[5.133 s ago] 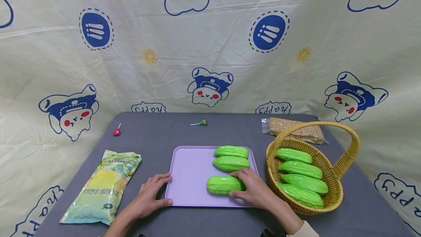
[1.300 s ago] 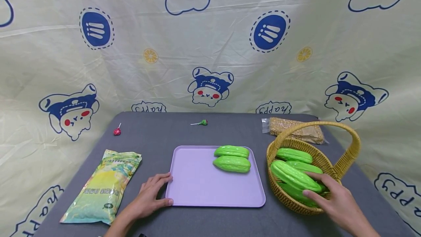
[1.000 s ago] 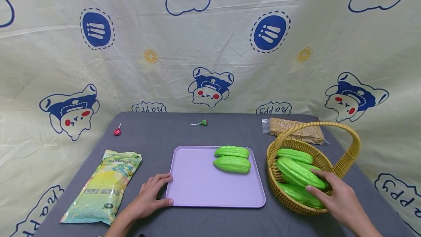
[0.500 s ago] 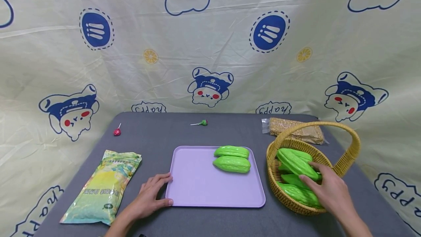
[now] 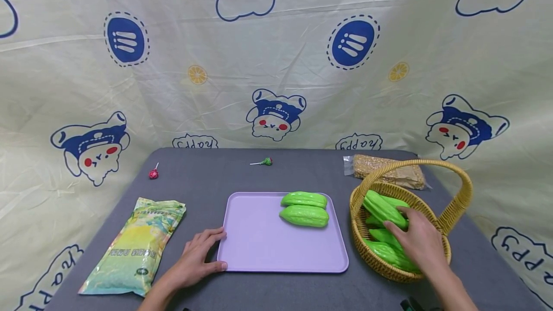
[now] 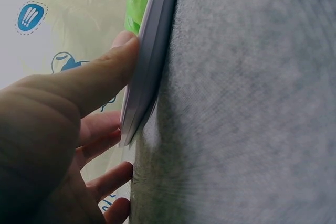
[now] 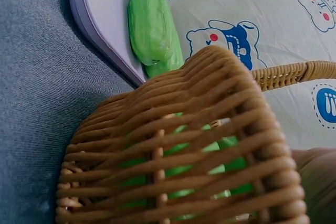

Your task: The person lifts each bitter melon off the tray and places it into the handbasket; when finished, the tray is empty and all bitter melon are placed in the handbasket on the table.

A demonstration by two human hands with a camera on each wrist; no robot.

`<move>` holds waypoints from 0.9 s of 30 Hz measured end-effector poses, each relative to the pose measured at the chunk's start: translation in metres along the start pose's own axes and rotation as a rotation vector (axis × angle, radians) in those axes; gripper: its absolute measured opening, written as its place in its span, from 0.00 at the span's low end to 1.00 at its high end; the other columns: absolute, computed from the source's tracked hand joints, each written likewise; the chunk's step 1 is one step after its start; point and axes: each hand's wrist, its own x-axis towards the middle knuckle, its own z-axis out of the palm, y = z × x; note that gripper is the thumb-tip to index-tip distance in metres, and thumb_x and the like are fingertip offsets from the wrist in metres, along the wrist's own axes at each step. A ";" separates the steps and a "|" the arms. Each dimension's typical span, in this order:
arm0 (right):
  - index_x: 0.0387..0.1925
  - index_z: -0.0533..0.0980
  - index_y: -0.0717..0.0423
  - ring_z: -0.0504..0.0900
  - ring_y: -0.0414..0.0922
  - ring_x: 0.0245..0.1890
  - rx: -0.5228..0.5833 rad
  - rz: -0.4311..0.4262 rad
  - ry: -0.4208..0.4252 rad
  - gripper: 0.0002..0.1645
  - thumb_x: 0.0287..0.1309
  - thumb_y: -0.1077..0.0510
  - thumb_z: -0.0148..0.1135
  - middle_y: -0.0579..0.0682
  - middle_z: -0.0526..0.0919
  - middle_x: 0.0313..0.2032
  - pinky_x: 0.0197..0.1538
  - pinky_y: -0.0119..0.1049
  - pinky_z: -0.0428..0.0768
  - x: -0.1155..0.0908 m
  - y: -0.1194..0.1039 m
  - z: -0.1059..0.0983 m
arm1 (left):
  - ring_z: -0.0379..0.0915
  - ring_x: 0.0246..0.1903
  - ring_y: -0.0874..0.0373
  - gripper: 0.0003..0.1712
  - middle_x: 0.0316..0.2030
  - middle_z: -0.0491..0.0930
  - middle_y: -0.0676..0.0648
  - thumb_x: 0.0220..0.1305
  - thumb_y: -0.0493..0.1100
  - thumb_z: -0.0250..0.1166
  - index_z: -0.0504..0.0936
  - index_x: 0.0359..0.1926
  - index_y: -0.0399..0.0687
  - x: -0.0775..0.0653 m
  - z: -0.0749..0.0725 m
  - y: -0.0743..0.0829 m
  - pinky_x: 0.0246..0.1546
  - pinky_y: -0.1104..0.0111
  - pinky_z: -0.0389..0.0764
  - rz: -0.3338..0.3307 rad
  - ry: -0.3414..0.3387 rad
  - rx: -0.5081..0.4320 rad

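In the head view, my right hand (image 5: 419, 239) grips a ridged green bitter gourd (image 5: 382, 208) inside the wicker basket (image 5: 440, 258), over several other gourds (image 5: 390, 255). The right wrist view shows mostly the basket's woven wall (image 7: 157, 150), with part of the right hand (image 7: 320, 182) behind it. My left hand (image 5: 196, 258) touches the left edge of the lilac tray (image 5: 259, 244). In the left wrist view its thumb (image 6: 113, 64) lies against the tray's side, the fingers spread below. Two bitter gourds (image 5: 304, 216) lie side by side at the tray's back right.
A yellow-green plastic bag (image 5: 136, 248) lies left of the left hand. A clear packet of grains (image 5: 389, 171) sits behind the basket, whose handle (image 5: 464, 196) arches above it. Red (image 5: 153, 174) and green (image 5: 268, 161) lollipops lie at the back of the grey table (image 5: 276, 292).
A third gourd, on the tray's front about five seconds ago, is now in the basket in my right hand. Within the basket it has shifted toward the back left. My left hand stays put.
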 end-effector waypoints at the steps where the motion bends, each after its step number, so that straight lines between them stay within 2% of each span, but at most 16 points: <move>1: 0.56 0.69 0.68 0.73 0.68 0.47 0.000 0.002 -0.007 0.36 0.54 0.47 0.66 0.74 0.73 0.52 0.41 0.61 0.71 0.001 0.000 0.001 | 0.60 0.60 0.49 0.42 0.66 0.65 0.48 0.51 0.62 0.68 0.70 0.63 0.50 0.000 0.000 0.000 0.52 0.52 0.59 0.000 -0.001 0.000; 7: 0.58 0.68 0.68 0.73 0.68 0.48 -0.004 0.018 -0.050 0.38 0.55 0.45 0.64 0.74 0.71 0.53 0.42 0.62 0.70 0.006 -0.005 0.004 | 0.60 0.60 0.50 0.41 0.66 0.65 0.48 0.51 0.62 0.68 0.70 0.63 0.50 0.000 0.000 0.001 0.51 0.53 0.59 -0.006 -0.002 0.003; 14: 0.56 0.69 0.68 0.74 0.68 0.47 0.001 -0.010 0.011 0.36 0.53 0.48 0.67 0.73 0.74 0.51 0.41 0.62 0.71 0.004 -0.010 0.010 | 0.59 0.60 0.50 0.41 0.66 0.65 0.48 0.51 0.62 0.68 0.70 0.63 0.50 0.000 -0.001 0.001 0.51 0.54 0.59 -0.008 -0.002 0.000; 18: 0.56 0.70 0.66 0.74 0.68 0.48 -0.003 -0.023 0.000 0.36 0.52 0.48 0.67 0.73 0.74 0.52 0.42 0.63 0.71 0.003 -0.012 0.010 | 0.59 0.60 0.49 0.41 0.66 0.65 0.48 0.51 0.62 0.68 0.70 0.63 0.50 0.000 -0.001 0.001 0.51 0.54 0.59 -0.009 -0.005 0.000; 27: 0.56 0.71 0.65 0.78 0.65 0.42 -0.011 -0.065 -0.037 0.36 0.51 0.46 0.67 0.70 0.80 0.44 0.38 0.60 0.74 0.001 -0.015 0.009 | 0.59 0.60 0.50 0.41 0.66 0.64 0.48 0.51 0.62 0.68 0.70 0.64 0.51 0.000 -0.001 0.001 0.51 0.53 0.59 -0.015 -0.011 0.002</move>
